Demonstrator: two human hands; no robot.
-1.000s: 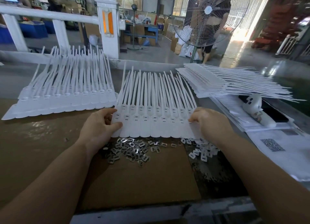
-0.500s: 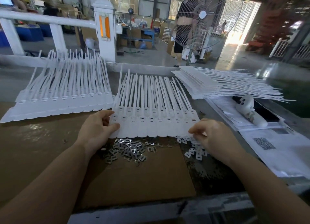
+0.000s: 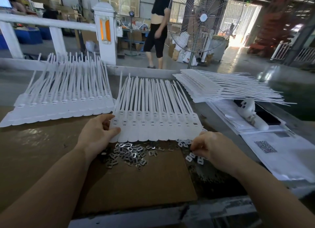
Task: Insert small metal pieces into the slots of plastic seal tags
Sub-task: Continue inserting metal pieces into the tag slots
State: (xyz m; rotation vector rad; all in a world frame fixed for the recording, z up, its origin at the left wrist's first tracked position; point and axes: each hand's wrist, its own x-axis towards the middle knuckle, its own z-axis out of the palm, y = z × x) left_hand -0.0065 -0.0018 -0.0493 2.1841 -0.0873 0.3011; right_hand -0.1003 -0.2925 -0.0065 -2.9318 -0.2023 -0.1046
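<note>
**Mia:** What is the left hand (image 3: 95, 135) doing?

**Ben:** It holds the near left corner of the flat white plastic sheet of joined seal tags (image 3: 156, 123). The thumb is on top and the other fingers curl under the edge. The sheet lies on the table (image 3: 34, 151), in the middle, with the long thin tails pointing away.

**Mia:** And the right hand (image 3: 214, 149)?

**Ben:** Its fingers are bent down over some small white plastic clips (image 3: 189, 157) by the sheet's right corner. I think it is pinching a tiny piece, but it is too small to be sure.

**Mia:** Where are the metal bits?

**Ben:** The pile of small shiny metal pieces (image 3: 129, 152) sits on the brown cardboard sheet (image 3: 139, 181), just under the tags' near edge.

**Mia:** What could go wrong?

**Ben:** The slots are little. A piece could go in crooked or slip out of the fingers and get lost in the pile. If the left hand lets go, the sheet could slide. The right hand could also grab a white clip instead of a metal piece, since they lie close together.

**Mia:** Is anything in the way?

**Ben:** Not much. Another white sheet of tags (image 3: 64, 99) lies on the left, a stack of white tag sheets (image 3: 221, 89) on the right. A white handheld gadget (image 3: 250, 113) and white papers (image 3: 281, 152) are well off to the right. A big standing metal fan (image 3: 204, 21) and a person in black clothes (image 3: 158, 28) are far behind.
</note>
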